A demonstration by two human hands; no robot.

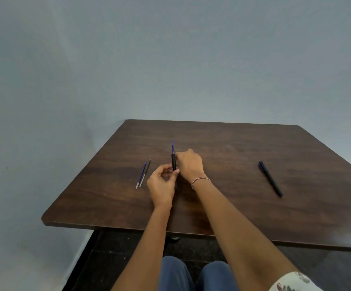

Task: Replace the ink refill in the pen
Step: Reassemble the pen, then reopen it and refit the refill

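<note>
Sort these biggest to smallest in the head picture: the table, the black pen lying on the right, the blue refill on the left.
1. table, by far the biggest.
2. black pen, thicker and longer-looking.
3. blue refill, thinnest and a bit shorter-looking.
Pen and refill lie about equally far from the camera, so that order seems fair.

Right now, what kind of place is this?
Probably a plain room with a writing desk: dark brown wooden table, bare blue-grey wall, black capped pen lying on it.
</note>
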